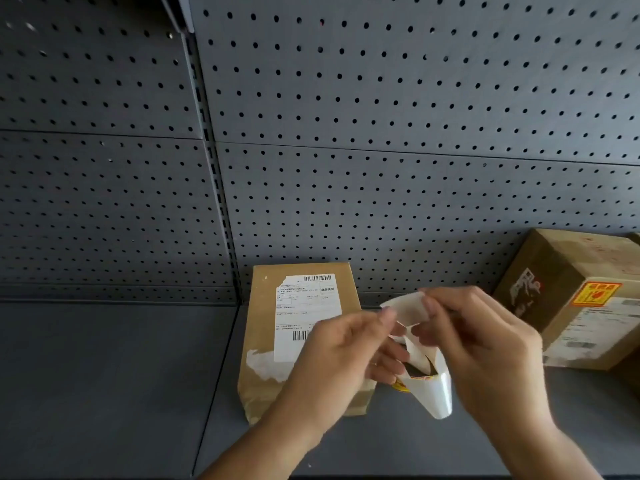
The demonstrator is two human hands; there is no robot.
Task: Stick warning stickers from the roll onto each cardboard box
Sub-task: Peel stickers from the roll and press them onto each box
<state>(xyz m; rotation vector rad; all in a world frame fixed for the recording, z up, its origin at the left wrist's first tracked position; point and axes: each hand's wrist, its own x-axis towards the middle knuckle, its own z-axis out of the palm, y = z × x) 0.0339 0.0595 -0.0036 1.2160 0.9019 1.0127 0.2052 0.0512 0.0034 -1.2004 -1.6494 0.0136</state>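
A flat cardboard box with a white shipping label lies on the grey shelf, right in front of me. Above its right edge I hold the sticker roll, a loose white backing strip with a bit of yellow sticker showing low down. My left hand pinches the strip's end from the left. My right hand pinches the strip's upper curl from the right. A second cardboard box stands at the right and carries an orange warning sticker on its face.
The grey shelf board stretches out to the left of the box. A dark perforated back panel rises behind everything. A vertical slotted upright divides two shelf bays.
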